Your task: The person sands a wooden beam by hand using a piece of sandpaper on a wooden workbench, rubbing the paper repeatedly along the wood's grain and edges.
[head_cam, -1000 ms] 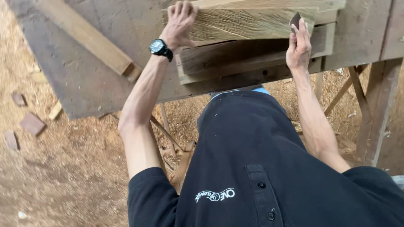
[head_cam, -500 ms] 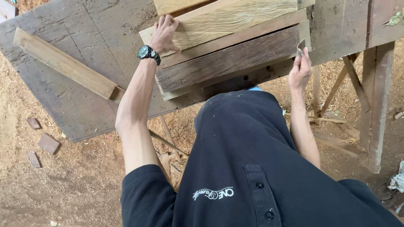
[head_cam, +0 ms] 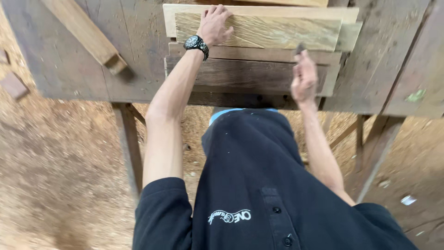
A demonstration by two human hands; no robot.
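The pale board point(head_cam: 277, 30) lay flat at twelve o'clock on the worktop point(head_cam: 138, 41), a rectangle of light, rough-sawn wood with wavy grain streaking across its face. It topped a small stack: a wider pale plank point(head_cam: 259, 10) showed around its far edge, and darker, weathered planks point(head_cam: 240, 74) stepped out below it toward six o'clock. The left hand point(head_cam: 213, 24) pressed down on the board's near left corner, palm flat and fingers spread wide, holding nothing; a black watch point(head_cam: 196, 44) sat on that wrist. The right hand point(head_cam: 304, 78), blurred, was at the stack's edge at about two o'clock from the body, its grip closed narrowly on a small dark piece point(head_cam: 300, 47) that stuck up above the fingers; what that piece was could not be told. The worktop was made of grey, worn, scratched planks. A squared pale timber bar point(head_cam: 85, 32) lay slantwise on it at ten o'clock. Rough wooden legs point(head_cam: 129, 143) stood under the worktop, and sawdust point(head_cam: 55, 176) covered the ground. A brick-like block point(head_cam: 14, 85) lay at nine o'clock.
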